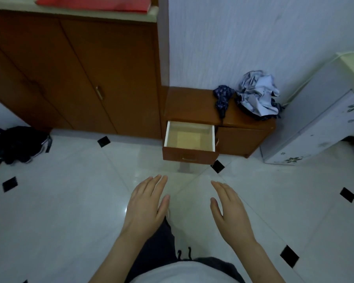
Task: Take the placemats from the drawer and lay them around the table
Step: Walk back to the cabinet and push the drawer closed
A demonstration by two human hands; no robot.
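Nearest the camera, both hands are held out over the white tiled floor (70, 201), palms down. The left hand (146, 203) has straight, relaxed fingers and grasps nothing; the right hand (229, 209) is likewise released, fingers extended and empty. Neither grip touches anything.

Beyond the fingertips stands a low cabinet (192, 103) against the wall, its left drawer (190, 137) pulled out over the floor. Inside, a pale flat sheet lies on the drawer bottom, toward the back right corner; this is probably the placemats (189, 138), though I cannot tell how many are stacked or whether it is only a liner. They are well apart from both hands.

Judging by how flat they lie, the mats should be light and thin, likely flexible, so they would sag if lifted by one corner. The drawer walls leave little room at the sides, so the sensible hold is to slip fingertips under the near edge, pinch with the thumb on top, then support the stack with the other hand. A smooth surface could let the mats slide off one another if tilted.

On the cabinet's top lie a dark patterned cloth (223, 99) and a crumpled pale garment (258, 97) at the right end. No table is in view.
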